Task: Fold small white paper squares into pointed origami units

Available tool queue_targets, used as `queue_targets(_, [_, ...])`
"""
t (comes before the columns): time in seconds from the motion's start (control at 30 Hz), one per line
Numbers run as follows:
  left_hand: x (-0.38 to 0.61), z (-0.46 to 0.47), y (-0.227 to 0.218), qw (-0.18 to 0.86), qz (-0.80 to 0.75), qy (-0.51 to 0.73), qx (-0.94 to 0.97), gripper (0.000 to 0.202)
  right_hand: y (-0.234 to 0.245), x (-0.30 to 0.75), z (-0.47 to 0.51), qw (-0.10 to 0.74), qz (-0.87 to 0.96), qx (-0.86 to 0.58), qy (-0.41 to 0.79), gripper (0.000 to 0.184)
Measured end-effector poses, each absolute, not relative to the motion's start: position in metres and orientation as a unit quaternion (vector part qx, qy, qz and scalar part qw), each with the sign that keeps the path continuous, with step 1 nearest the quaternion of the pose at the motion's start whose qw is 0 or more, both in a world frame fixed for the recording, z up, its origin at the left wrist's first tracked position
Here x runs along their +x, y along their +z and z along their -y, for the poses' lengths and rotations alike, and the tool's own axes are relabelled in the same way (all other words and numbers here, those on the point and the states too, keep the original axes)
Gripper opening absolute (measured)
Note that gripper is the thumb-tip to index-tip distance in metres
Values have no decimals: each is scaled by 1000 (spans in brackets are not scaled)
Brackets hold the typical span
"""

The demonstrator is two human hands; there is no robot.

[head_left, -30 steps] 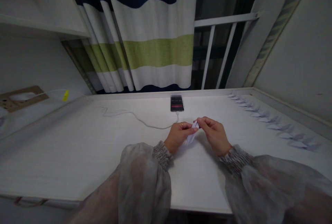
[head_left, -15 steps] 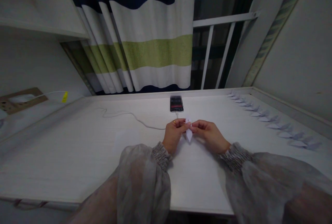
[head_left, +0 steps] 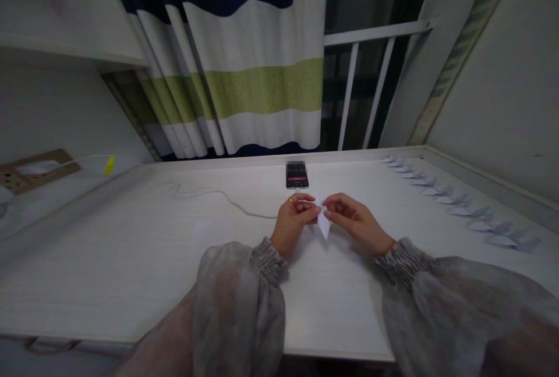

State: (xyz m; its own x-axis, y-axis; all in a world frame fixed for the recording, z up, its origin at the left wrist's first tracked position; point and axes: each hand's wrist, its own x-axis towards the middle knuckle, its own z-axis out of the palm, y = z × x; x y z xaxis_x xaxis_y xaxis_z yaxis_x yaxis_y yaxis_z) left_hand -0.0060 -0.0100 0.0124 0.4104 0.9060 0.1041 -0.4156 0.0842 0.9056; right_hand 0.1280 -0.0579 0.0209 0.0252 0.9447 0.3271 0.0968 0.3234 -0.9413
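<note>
A small folded white paper piece (head_left: pixel 324 226), pointed at its lower end, is held above the white desk (head_left: pixel 332 319). My left hand (head_left: pixel 294 220) pinches it from the left between thumb and fingers; a ring is on one finger. From the right, my right hand (head_left: pixel 356 220) pinches the paper near its middle with thumb and index finger. The fingertips partly cover the upper folds. Just beyond the hands lies a phone (head_left: pixel 297 175) with a lit screen.
Several folded white paper figures (head_left: pixel 458 205) stand in a row along the right side. A white cable (head_left: pixel 236 205) runs leftward across the desk from near the phone. A white sheet (head_left: pixel 213 231) lies left of my hands. A striped curtain (head_left: pixel 262 92) hangs behind.
My hands have moved slightly apart, and the folded paper has tilted, its lower point shifting to the right. Both hands still pinch it.
</note>
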Motion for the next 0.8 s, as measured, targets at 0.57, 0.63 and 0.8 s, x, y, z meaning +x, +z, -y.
queue_targets(0.57, [-12, 9, 15, 708, -229, 435, 507, 19, 18, 139, 58, 553, 614, -422, 374, 17])
queue_targets(0.63, [-12, 9, 15, 705, -228, 435, 511, 21, 18, 139, 58, 558, 614, -419, 368, 15])
queue_targets(0.8, [-12, 9, 14, 699, -216, 436, 524, 25, 19, 140, 58, 568, 615, -414, 358, 15])
